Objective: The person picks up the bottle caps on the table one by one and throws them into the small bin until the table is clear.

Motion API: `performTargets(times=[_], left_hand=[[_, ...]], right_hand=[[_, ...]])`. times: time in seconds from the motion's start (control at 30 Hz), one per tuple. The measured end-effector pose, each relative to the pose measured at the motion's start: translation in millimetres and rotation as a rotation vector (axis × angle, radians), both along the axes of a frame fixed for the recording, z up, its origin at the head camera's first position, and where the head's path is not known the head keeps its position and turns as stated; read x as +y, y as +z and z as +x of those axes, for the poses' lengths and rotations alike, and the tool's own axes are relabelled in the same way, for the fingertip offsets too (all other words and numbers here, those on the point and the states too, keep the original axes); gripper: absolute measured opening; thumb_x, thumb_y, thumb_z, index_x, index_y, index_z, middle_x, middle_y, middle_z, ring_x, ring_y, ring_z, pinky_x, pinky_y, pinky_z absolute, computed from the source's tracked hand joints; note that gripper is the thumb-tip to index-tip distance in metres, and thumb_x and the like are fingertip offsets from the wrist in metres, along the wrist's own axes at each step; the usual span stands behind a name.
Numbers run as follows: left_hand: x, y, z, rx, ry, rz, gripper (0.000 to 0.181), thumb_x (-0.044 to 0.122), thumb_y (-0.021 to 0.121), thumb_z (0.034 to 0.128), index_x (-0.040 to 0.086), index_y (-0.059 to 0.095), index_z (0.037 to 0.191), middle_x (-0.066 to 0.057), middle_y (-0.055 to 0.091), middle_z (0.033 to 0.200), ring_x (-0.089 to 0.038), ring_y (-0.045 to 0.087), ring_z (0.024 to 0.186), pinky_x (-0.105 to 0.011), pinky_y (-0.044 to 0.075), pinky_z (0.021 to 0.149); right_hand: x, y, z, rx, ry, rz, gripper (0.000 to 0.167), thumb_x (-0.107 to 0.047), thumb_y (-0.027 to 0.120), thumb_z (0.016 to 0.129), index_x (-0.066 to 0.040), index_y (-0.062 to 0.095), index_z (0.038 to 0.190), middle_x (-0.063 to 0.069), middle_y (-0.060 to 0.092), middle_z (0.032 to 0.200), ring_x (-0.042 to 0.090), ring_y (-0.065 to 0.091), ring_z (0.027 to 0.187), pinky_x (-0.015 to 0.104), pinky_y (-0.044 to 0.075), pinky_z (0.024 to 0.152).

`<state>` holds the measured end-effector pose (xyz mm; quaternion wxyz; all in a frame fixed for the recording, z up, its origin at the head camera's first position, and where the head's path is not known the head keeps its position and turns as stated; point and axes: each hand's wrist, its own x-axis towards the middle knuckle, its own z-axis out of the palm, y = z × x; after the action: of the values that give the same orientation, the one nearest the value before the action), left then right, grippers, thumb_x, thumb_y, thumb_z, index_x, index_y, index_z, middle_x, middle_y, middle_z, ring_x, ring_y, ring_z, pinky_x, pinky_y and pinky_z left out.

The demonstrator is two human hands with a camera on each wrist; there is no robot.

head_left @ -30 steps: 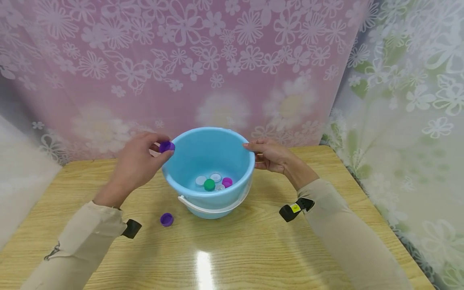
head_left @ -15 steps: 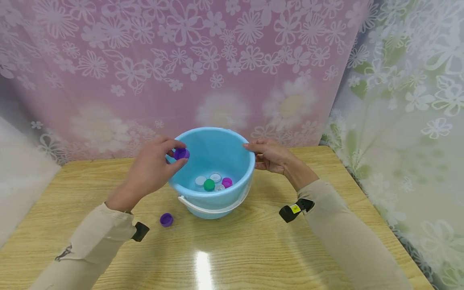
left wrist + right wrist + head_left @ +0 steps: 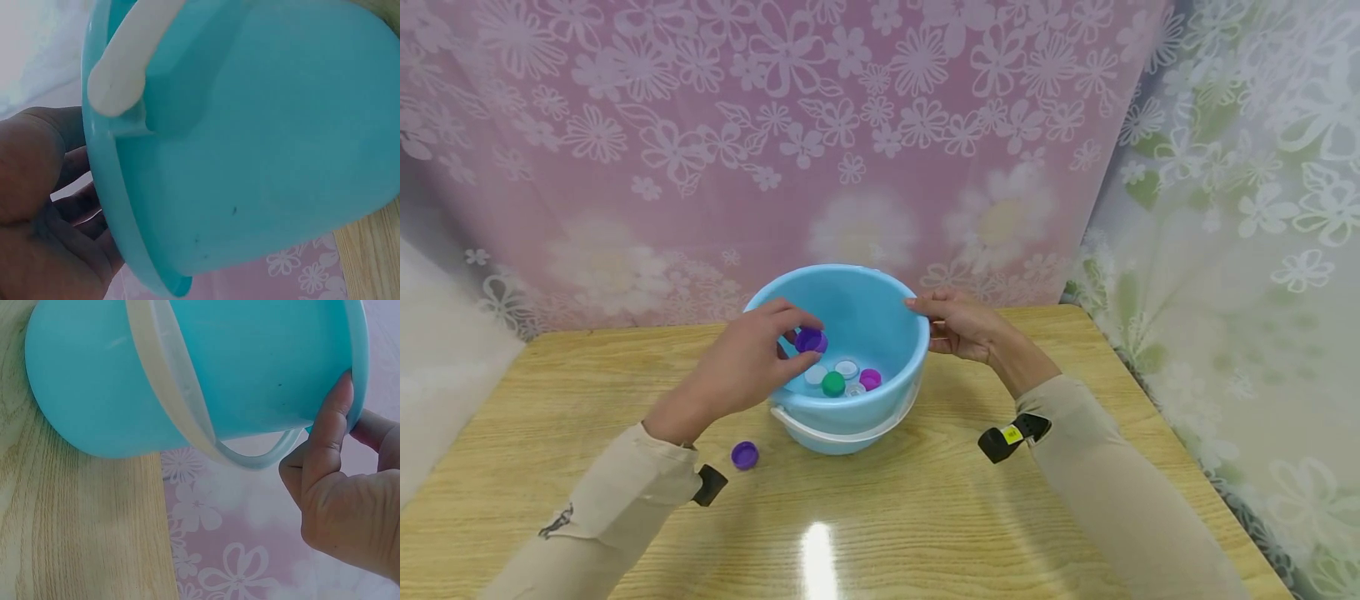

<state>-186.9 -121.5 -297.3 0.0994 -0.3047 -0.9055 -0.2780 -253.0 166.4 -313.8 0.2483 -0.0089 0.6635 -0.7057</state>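
A light blue bucket [image 3: 850,421] stands upright on the wooden table. Over its opening, at the left side, my left hand [image 3: 748,354] pinches a purple bottle cap [image 3: 811,341] between thumb and fingers. In the left wrist view the bucket wall hides that cap, and only part of the left hand [image 3: 50,206] shows beyond the rim. My right hand [image 3: 962,327] grips the bucket's right rim; in the right wrist view the fingers [image 3: 329,428] lie against the outside wall. Inside the bucket are a green cap [image 3: 833,384], a magenta cap [image 3: 870,379] and several white or clear caps [image 3: 846,368].
Another purple cap [image 3: 745,455] lies on the table [image 3: 925,517], left of the bucket's base. A white handle [image 3: 850,437] hangs down across the bucket's front. Pink flowered cloth [image 3: 850,167] hangs behind the table, and a pale flowered cloth [image 3: 1240,250] hangs at right.
My left hand has carried the purple cap rightward, from beside the bucket's left rim to over its opening. The right hand has stayed on the rim.
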Motion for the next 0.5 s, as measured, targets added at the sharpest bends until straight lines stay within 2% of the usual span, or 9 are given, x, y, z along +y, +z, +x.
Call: performTargets(times=[0.2, 0.5], left_hand=[[5.0, -4.8, 0.8, 0.006, -0.014, -0.012, 0.026, 0.017, 0.074, 0.085, 0.008, 0.068, 0.109, -0.002, 0.06, 0.101, -0.017, 0.059, 0.086, -0.031, 0.052, 0.069], [7.9, -9.1, -0.3, -0.024, -0.102, -0.025, 0.021, 0.016, 0.075, 0.0841, 0.009, 0.068, 0.103, 0.001, 0.061, 0.097, -0.012, 0.059, 0.083, -0.027, 0.052, 0.072]], right_hand=[[0.2, -1.2, -0.6, 0.0, -0.004, 0.001, 0.037, -0.022, 0.056, 0.099, 0.004, 0.051, 0.125, 0.014, 0.06, 0.097, 0.018, 0.066, 0.074, 0.028, 0.058, 0.066], [0.6, -1.1, 0.4, 0.011, -0.002, -0.001, 0.037, -0.023, 0.056, 0.099, 0.003, 0.05, 0.125, 0.014, 0.06, 0.099, 0.019, 0.066, 0.077, 0.03, 0.058, 0.069]])
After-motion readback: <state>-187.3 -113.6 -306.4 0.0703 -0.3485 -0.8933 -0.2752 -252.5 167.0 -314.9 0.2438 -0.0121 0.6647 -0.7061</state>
